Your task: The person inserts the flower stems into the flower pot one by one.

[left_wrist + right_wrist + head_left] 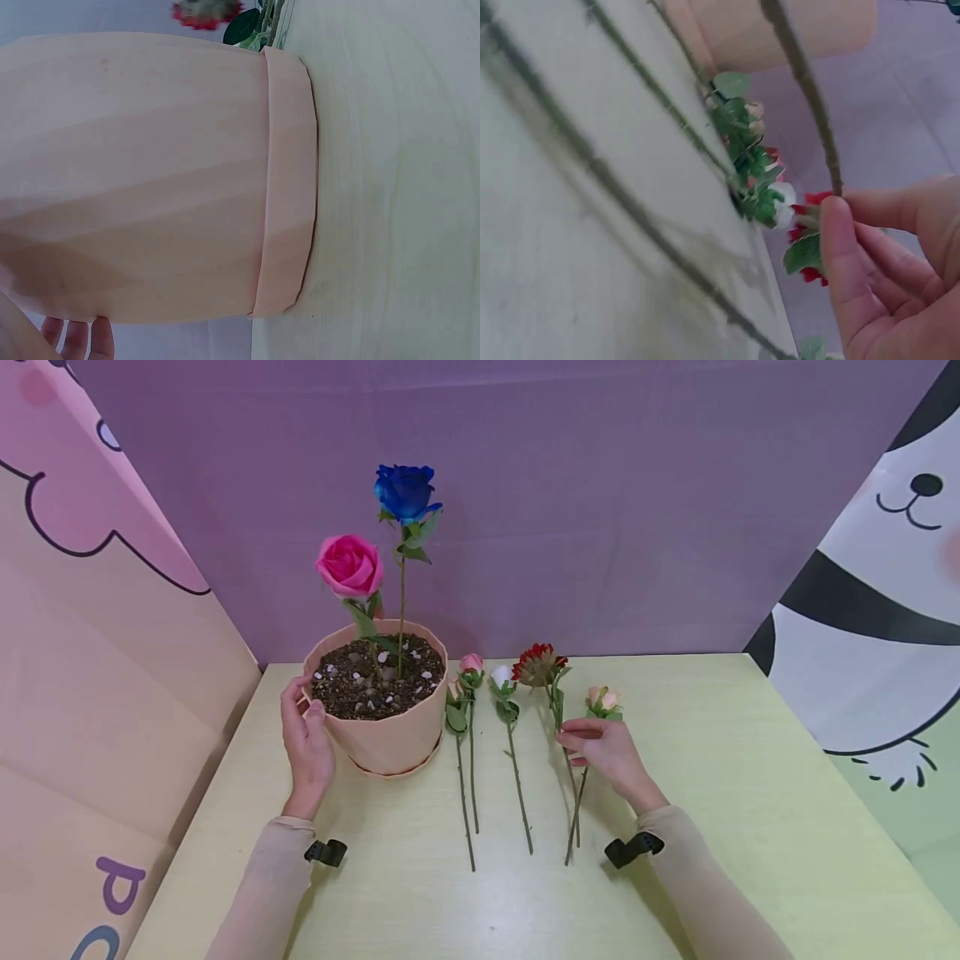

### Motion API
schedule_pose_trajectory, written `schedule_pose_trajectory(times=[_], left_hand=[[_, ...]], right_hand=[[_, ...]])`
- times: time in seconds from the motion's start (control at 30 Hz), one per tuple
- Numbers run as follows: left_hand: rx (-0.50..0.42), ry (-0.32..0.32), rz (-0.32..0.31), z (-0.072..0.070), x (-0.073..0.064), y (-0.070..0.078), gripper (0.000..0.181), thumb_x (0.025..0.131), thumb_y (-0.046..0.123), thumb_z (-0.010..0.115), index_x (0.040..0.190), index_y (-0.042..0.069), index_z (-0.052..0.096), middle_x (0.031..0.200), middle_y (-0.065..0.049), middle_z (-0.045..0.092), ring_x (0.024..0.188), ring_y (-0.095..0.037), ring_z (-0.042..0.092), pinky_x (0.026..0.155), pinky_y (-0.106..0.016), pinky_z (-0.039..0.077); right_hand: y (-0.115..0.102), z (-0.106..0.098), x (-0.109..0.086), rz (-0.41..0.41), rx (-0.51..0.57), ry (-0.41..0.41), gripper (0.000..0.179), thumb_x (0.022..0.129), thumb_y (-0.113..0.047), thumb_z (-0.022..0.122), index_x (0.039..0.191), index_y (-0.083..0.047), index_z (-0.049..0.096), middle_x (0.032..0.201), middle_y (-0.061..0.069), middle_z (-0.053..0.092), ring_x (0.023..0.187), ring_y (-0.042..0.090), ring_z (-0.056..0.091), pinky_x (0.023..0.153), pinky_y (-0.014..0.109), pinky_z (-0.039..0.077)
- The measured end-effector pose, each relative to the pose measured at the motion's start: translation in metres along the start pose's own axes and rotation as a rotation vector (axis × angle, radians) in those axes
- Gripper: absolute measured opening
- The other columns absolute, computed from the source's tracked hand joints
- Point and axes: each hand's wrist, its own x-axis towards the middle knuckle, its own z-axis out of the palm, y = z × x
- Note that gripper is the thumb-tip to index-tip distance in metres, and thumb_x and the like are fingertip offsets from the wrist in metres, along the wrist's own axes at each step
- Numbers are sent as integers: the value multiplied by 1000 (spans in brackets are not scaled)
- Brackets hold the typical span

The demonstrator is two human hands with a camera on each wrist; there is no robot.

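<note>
A pink flowerpot with dark soil stands on the table's left side; a pink rose and a blue rose rise upright from it. My left hand holds the pot's left side near the rim; in the left wrist view its fingertips show past the pot's edge. Between thumb and fingers, my right hand pinches the stem of a red flower, its bloom tilted up and to the left. Near that hand lies a peach rose, partly covered by the hand.
Between pot and right hand lie a white rose, a small pink rose and a pale peach bloom partly hidden by leaves. A purple cloth backs the pale table; printed panels stand at both sides.
</note>
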Motion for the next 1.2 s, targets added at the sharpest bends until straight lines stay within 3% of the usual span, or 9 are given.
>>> schedule_pose_trajectory(times=[0.1,0.3,0.5,0.67,0.77,0.97,1.2], left_hand=[[-1,-2,-4,0,0,-1,46,107,12,37,150,0,45,155,-21,47,133,-37,47,107,-35,35],[1,3,-13,0,1,-1,46,107,12,37,150,0,45,156,-20,47,134,-36,47,107,-35,35],[7,-2,-16,0,1,-1,46,107,12,37,150,0,45,155,-20,47,135,-37,47,108,-38,36],[13,-8,-17,0,1,-1,47,107,14,37,151,1,45,156,-20,47,135,-38,47,108,-42,36],[12,-7,-13,0,2,-1,47,107,15,37,151,1,45,156,-20,47,134,-37,47,107,-40,36],[9,5,-8,0,2,0,48,104,12,37,150,-1,46,155,-21,49,132,-37,48,106,-36,36],[10,5,-17,1,1,2,49,103,11,36,150,-1,46,155,-21,48,132,-36,48,107,-37,35]], right_hand=[[-6,0,1,-1,62,12,45,99,-17,75,138,5,66,121,14,78,92,10,76,76,26,64],[-23,4,7,-43,154,10,50,100,-15,74,144,4,62,136,21,71,100,4,75,80,27,63],[-43,9,14,-65,244,3,51,99,-14,75,146,3,60,124,4,75,104,6,75,83,26,63],[-61,16,17,-100,278,-45,52,98,-11,75,146,5,58,117,-2,75,101,5,75,85,29,63],[-73,20,18,-125,341,-43,44,97,-7,75,139,5,63,109,-6,77,98,6,75,84,29,64],[-100,23,25,-185,492,3,11,96,-1,75,106,-6,74,95,-7,77,91,9,75,83,28,64],[-138,24,35,-309,717,73,12,96,2,73,95,-10,75,95,-1,78,87,12,74,79,26,63]])
